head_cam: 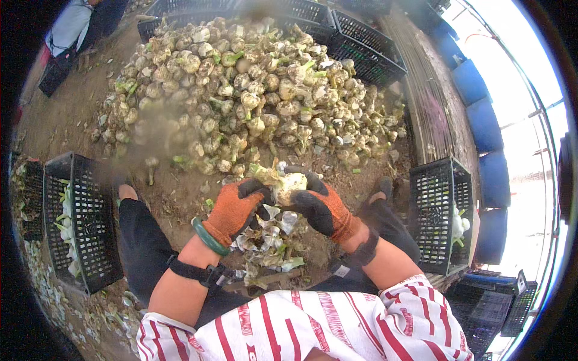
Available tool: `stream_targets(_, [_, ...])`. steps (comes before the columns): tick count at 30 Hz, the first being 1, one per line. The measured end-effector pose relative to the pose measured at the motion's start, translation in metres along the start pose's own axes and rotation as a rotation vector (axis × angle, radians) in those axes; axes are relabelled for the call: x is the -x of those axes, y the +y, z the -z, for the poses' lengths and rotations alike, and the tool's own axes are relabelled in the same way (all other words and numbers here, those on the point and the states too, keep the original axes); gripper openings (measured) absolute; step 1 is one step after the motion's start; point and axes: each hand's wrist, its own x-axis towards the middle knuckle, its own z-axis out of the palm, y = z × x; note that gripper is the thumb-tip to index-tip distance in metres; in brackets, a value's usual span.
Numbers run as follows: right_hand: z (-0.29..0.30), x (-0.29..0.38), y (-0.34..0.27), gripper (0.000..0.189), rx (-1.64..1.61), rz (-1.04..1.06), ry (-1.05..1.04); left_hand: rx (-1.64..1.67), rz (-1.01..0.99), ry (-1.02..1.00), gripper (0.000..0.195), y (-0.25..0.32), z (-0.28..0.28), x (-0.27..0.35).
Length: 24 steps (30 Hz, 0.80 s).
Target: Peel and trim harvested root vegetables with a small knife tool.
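Note:
Between my gloved hands is a garlic bulb (291, 187) with its papery skin and stem end turned to the left. My right hand (323, 205), in an orange and black work glove, grips the bulb's round side. My left hand (241, 207), gloved alike, has its fingers on the stem and loose outer skin. Below both hands, a small heap of peeled garlic skins (271, 239) lies on the ground between my legs. A large pile of unpeeled garlic bulbs (235, 90) spreads over the ground in front of me.
A black plastic crate (97, 230) on the left holds cleaned garlic (67, 230). Another crate (431, 216) on the right has some white bulbs (459, 223). More crates (368, 47) stand behind the pile. Blue containers (485, 126) line the right side. A person (70, 29) is at upper left.

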Motion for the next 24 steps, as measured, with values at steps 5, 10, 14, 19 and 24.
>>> stream_targets(5, [0.004, -0.003, 0.004, 0.043, 0.173, 0.063, -0.009, -0.239, -0.206, 0.182, 0.042, -0.012, 0.003, 0.003])
stream_targets(10, [0.005, -0.005, 0.009, 0.037, 0.014, -0.013, -0.076, -0.221, -0.124, 0.251, 0.054, -0.01, 0.0, 0.005])
stream_targets(14, [0.008, -0.007, 0.012, 0.028, -0.517, -0.301, -0.174, -0.388, -0.359, 0.166, 0.045, -0.011, -0.002, 0.011])
stream_targets(19, [-0.017, -0.008, 0.014, 0.045, -0.287, -0.169, 0.109, -0.026, -0.219, 0.34, 0.017, -0.023, -0.018, -0.005])
stream_targets(24, [-0.005, -0.01, 0.018, 0.025, 0.431, 0.218, 0.315, -0.414, -0.531, 0.417, 0.018, -0.006, -0.038, 0.007])
